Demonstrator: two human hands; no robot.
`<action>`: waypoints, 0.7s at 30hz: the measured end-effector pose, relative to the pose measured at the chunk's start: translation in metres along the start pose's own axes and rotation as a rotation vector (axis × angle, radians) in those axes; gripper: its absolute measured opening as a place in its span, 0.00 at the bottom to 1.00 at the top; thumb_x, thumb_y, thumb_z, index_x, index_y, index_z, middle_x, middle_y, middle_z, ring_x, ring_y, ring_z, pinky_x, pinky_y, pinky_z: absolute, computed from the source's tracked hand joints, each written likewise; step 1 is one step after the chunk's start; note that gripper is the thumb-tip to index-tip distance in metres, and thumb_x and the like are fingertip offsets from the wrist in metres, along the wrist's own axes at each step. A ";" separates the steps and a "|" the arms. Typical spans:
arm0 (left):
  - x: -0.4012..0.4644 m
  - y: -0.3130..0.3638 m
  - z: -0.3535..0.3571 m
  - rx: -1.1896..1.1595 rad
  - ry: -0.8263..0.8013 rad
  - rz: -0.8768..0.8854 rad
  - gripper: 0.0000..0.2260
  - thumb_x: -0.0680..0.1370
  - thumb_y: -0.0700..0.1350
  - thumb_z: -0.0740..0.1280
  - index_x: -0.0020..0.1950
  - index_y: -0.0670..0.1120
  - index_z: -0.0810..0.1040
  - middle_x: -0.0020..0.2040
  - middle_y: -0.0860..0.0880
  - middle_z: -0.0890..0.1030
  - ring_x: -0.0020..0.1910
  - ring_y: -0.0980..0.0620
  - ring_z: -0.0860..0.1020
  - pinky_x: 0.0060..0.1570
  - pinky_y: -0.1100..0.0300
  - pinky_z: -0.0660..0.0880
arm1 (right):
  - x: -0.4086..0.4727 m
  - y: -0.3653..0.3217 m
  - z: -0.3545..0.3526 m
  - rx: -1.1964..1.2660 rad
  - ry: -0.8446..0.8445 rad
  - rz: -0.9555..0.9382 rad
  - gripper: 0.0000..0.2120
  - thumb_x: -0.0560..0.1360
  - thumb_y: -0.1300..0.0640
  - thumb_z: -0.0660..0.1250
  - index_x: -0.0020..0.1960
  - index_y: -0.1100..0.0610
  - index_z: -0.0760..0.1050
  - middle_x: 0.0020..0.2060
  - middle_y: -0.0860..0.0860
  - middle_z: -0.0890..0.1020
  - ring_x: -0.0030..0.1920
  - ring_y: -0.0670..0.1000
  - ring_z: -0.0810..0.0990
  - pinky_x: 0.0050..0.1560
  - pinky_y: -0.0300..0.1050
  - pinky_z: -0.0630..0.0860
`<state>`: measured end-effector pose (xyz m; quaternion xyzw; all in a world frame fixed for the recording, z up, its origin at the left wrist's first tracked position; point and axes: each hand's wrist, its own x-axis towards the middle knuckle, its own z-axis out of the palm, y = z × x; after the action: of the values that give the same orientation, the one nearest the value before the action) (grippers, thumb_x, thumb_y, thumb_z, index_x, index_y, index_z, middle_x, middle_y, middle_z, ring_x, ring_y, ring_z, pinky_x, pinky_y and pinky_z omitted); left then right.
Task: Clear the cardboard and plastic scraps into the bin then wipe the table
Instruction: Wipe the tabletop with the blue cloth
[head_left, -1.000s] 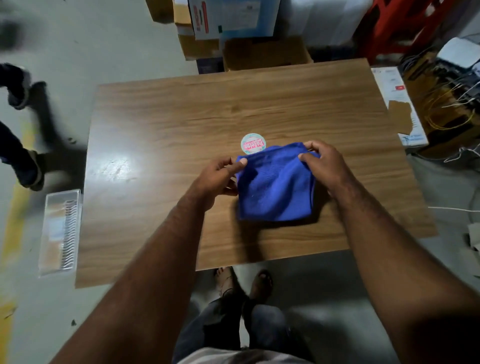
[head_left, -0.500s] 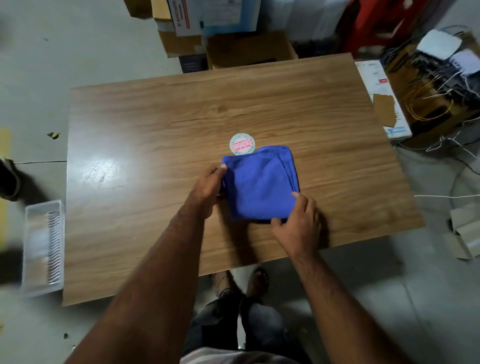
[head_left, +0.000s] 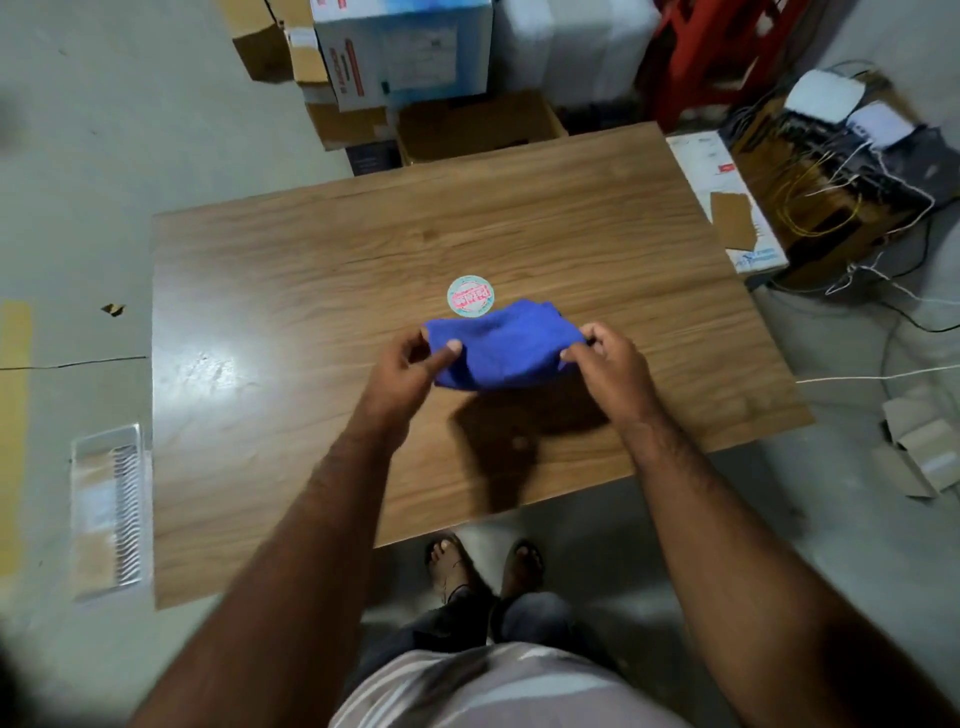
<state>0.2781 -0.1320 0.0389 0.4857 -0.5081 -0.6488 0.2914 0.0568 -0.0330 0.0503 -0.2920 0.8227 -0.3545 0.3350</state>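
A folded blue cloth (head_left: 504, 345) hangs a little above the middle of the wooden table (head_left: 311, 312), casting a dark shadow under it. My left hand (head_left: 413, 366) pinches its left end between thumb and fingers. My right hand (head_left: 610, 358) pinches its right end. A round sticker (head_left: 470, 295) with pink print lies flat on the table just beyond the cloth.
A clear plastic tray (head_left: 109, 512) lies on the floor left of the table. Cardboard boxes (head_left: 395, 67) stand behind the far edge. To the right are a flat white box (head_left: 727, 202), tangled cables (head_left: 841, 171) and cardboard scraps (head_left: 919, 452) on the floor.
Half a second ago the cloth lay folded flat on the table under both hands. Now both hands have pinched its ends and lifted it off the surface.
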 end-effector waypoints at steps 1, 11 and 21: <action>0.001 0.019 0.000 -0.041 -0.016 0.020 0.03 0.81 0.40 0.71 0.49 0.46 0.79 0.43 0.50 0.85 0.44 0.54 0.82 0.47 0.59 0.78 | 0.002 -0.014 -0.006 0.091 0.004 -0.003 0.08 0.68 0.51 0.71 0.41 0.55 0.78 0.31 0.44 0.81 0.35 0.44 0.77 0.40 0.45 0.72; 0.010 0.119 0.014 0.070 -0.241 0.001 0.41 0.72 0.38 0.79 0.80 0.55 0.65 0.53 0.40 0.84 0.56 0.45 0.84 0.53 0.49 0.81 | -0.010 -0.088 -0.086 0.479 0.041 -0.163 0.24 0.74 0.71 0.69 0.66 0.55 0.75 0.44 0.52 0.84 0.40 0.42 0.82 0.40 0.34 0.77; 0.017 0.154 0.079 0.239 -0.150 0.187 0.24 0.76 0.31 0.74 0.70 0.45 0.77 0.48 0.44 0.87 0.52 0.48 0.86 0.43 0.65 0.81 | 0.026 -0.076 -0.158 -0.006 0.216 -0.350 0.18 0.74 0.65 0.76 0.61 0.51 0.82 0.45 0.41 0.84 0.46 0.36 0.81 0.49 0.32 0.77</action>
<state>0.1810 -0.1655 0.1798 0.4178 -0.6449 -0.5882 0.2521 -0.0603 -0.0341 0.1840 -0.3917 0.7916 -0.4342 0.1772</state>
